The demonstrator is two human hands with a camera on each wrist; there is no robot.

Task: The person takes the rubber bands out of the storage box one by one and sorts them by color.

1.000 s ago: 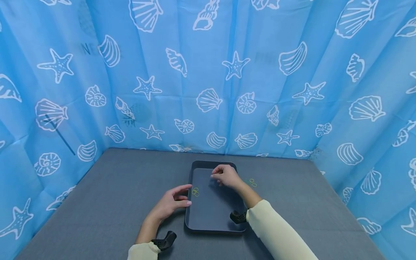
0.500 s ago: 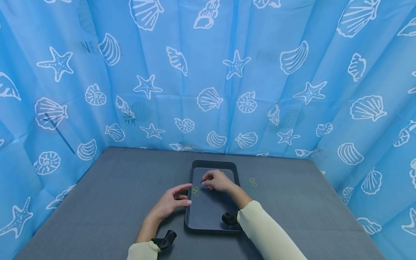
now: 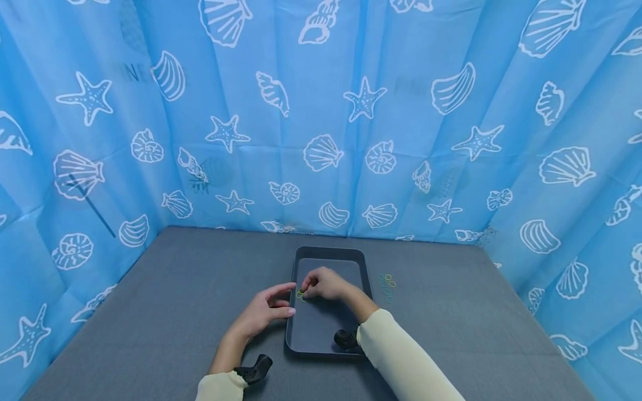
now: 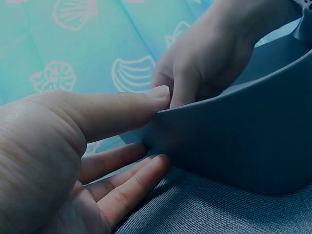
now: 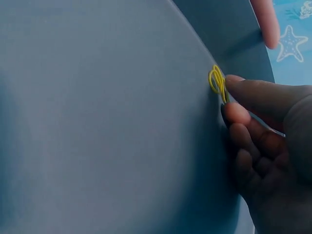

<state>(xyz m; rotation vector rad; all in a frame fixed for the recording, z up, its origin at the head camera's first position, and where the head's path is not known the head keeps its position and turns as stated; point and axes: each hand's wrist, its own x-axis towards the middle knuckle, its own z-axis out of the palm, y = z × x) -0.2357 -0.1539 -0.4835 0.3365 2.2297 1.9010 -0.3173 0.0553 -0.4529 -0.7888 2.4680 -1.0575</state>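
Observation:
My right hand (image 3: 323,283) reaches into the dark grey tray (image 3: 331,334), close to its left wall. Between its thumb and index fingertips it pinches thin yellow rubber bands (image 5: 217,82), whose loops stick out past the fingertips against the tray floor. How many loops are in the pinch I cannot tell. My left hand (image 3: 263,312) touches the tray's left side from outside. In the left wrist view its thumb (image 4: 124,112) lies at the rim while the other fingers (image 4: 129,190) extend lower, by the outer wall.
Right of the tray, on the grey cloth-covered table (image 3: 451,312), lie several green rubber bands (image 3: 387,291) and yellow rubber bands (image 3: 390,280). A blue curtain (image 3: 321,111) with white shell prints stands behind the table and along both sides.
My right hand has moved left and a little nearer across the tray to the yellow rubber bands by the left wall. The left hand has stayed at the tray's side.

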